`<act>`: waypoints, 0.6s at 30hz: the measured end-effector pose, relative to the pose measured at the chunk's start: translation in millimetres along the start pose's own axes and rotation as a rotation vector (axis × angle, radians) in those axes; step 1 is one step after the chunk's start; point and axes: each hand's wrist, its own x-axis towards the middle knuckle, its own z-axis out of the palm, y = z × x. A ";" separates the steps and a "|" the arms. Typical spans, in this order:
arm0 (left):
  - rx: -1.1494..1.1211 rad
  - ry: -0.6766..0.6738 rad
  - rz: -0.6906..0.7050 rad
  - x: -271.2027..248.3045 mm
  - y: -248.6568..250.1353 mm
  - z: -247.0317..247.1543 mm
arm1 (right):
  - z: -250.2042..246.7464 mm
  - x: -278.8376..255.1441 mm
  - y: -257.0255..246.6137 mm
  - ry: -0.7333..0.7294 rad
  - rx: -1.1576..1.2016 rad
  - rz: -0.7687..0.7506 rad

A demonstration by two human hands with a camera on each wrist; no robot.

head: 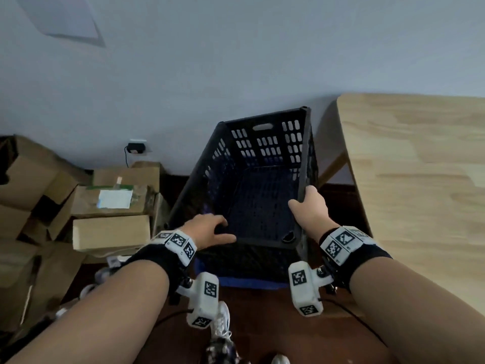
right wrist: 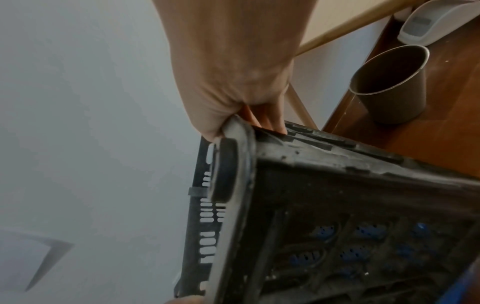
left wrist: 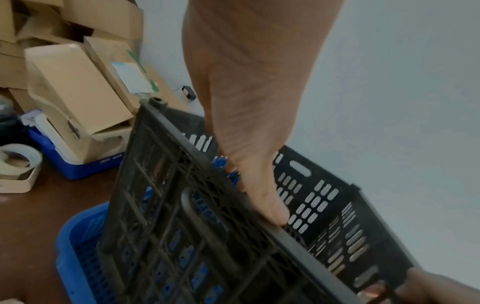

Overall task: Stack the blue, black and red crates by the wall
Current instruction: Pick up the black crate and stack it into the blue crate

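The pale plain wall [head: 236, 61] fills the background. A light wooden table top [head: 414, 166] stands at the right. A heap of brown cardboard boxes [head: 78, 200] lies at the left on the dark brown floor [head: 262, 324]. The black perforated plastic crate [head: 262, 179] sits tilted in the blue perforated plastic crate [head: 249, 283], just beside the wall. The right hand [head: 309, 208] grips the black crate's right rim, fingers curled round its edge. The left hand [head: 207, 229] rests at the near-left rim, fingers loosely spread; the left wrist view shows the thumb pressing the rim. A brown cylindrical bin [right wrist: 389, 86] stands under the table.
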 end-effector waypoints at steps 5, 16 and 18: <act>0.057 0.202 -0.238 95.8 -46.9 4.6 | 26.8 67.6 7.8 0.006 -0.017 -0.007; -0.558 0.436 -0.675 238.2 -129.6 50.4 | 96.9 157.3 75.1 0.034 -0.081 0.026; -0.639 0.487 -0.688 248.4 -129.3 67.3 | 110.4 167.6 83.1 0.110 -0.224 0.092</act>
